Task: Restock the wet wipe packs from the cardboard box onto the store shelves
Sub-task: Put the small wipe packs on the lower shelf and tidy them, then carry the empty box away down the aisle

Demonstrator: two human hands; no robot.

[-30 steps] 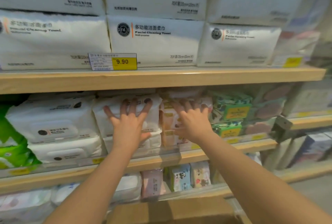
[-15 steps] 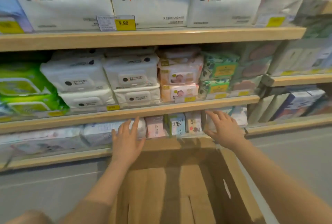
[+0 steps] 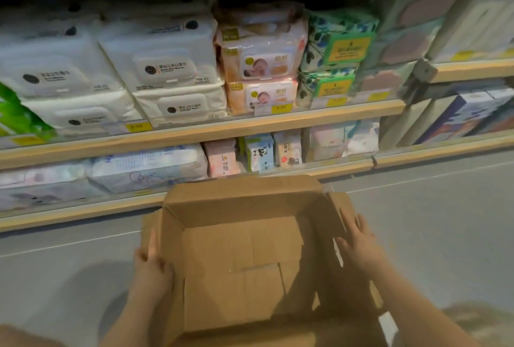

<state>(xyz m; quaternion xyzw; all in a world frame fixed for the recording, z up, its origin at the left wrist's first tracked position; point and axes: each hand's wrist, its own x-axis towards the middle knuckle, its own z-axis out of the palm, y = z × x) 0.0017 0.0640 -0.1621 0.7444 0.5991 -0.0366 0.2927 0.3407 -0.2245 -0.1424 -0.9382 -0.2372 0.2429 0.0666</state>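
Both hands have dropped from the white wet wipe packs (image 3: 178, 68) on the middle wooden shelf (image 3: 211, 131): the left hand (image 3: 151, 263) grasps and the right hand (image 3: 358, 243) lies flat against the side flaps of the brown cardboard box (image 3: 244, 252) on the floor, evidently empty, so restocking looks finished.

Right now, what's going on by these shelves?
A person is restocking wet wipes. Both hands are on the cardboard box standing on the floor: the left hand grips its left flap, the right hand lies on the right flap. The box looks empty, and white wipe packs fill the shelf above.
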